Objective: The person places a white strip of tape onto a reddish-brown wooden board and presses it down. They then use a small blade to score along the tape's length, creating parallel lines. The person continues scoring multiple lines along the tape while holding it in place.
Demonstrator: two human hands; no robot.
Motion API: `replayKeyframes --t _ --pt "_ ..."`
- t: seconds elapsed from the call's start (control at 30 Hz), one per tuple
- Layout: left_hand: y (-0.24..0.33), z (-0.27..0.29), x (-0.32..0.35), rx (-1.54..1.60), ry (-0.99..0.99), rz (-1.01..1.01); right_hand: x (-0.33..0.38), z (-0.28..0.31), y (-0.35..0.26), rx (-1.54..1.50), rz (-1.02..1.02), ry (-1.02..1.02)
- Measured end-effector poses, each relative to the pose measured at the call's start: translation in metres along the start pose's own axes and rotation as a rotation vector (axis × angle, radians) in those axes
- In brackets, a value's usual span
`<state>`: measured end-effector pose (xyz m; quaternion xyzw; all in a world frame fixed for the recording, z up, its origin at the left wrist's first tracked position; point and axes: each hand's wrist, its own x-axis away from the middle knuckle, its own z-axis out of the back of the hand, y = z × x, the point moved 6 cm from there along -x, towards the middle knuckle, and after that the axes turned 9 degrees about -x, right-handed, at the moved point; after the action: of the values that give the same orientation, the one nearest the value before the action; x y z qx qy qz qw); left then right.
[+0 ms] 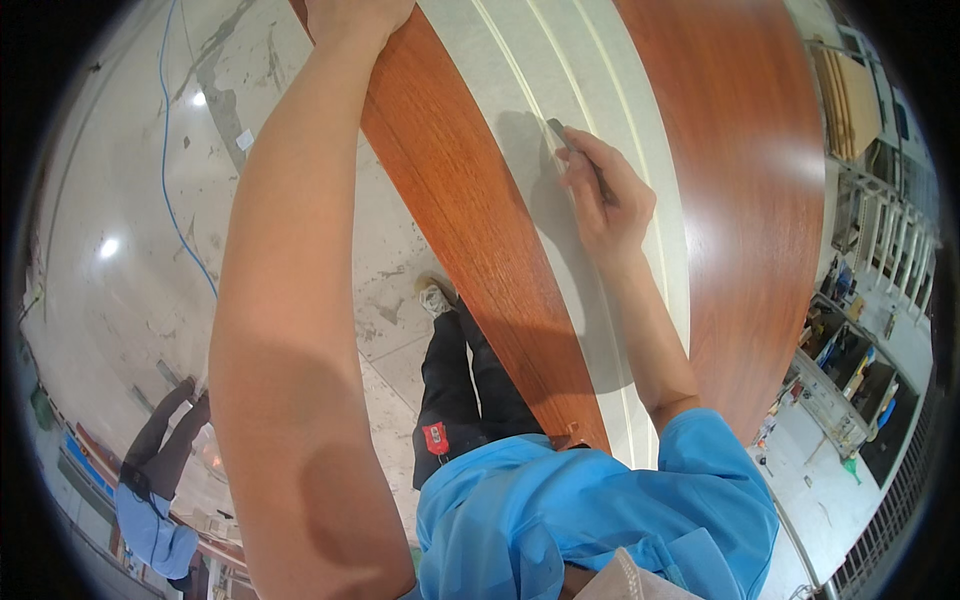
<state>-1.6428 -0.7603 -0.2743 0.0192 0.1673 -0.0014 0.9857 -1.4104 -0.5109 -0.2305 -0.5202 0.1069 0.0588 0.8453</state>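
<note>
My right hand [612,200] grips a slim, dark hand tool [556,127]; its exact kind does not show. The tool's tip is over a pale grey strip [570,230] with raised or inlaid cream lines running lengthwise. That strip lies between a narrow reddish-brown wood-grain board [480,190] on the left and a wide glossy wood-grain panel [745,160] on the right. At the top edge of the picture, my left hand [358,14] rests by the narrow board's outer edge. Its fingers are cut off by the frame.
A blue cable or hose [168,190] trails over the stained floor at left. Another person in blue [155,525] stands at the lower left. Along the right are stacked brown boards [848,100], a white metal rack [890,230] and a cluttered shelf of tools [845,375].
</note>
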Motion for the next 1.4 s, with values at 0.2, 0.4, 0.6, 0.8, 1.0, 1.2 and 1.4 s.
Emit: replayKeyframes --t 0.2,0.4,0.6,0.8,1.0,1.2,1.4 --pt "-0.0005 0.0 -0.0003 -0.01 -0.001 0.001 0.0003 -0.0005 -0.0003 0.006 -0.018 -0.019" --pt "-0.0005 0.0002 0.0005 -0.001 -0.01 0.0 0.0 -0.001 -0.001 0.004 -0.01 -0.023" --pt "-0.0005 0.002 0.0004 0.015 -0.029 0.008 0.0 -0.0008 -0.0016 -0.006 -0.009 -0.023" --pt "0.0009 0.0064 0.0014 0.02 -0.034 0.009 0.0014 0.0012 -0.0033 0.044 -0.039 -0.097" --pt "0.0003 0.0052 0.0006 0.009 -0.043 0.01 0.0009 0.0009 -0.0042 0.042 -0.037 -0.095" --pt "-0.0002 0.0046 0.0007 0.003 -0.04 0.009 0.0001 -0.0008 -0.0062 0.054 0.029 -0.056" --pt "0.0007 0.0057 0.0008 0.007 -0.039 0.015 0.0009 0.0007 -0.0076 0.078 0.078 -0.047"
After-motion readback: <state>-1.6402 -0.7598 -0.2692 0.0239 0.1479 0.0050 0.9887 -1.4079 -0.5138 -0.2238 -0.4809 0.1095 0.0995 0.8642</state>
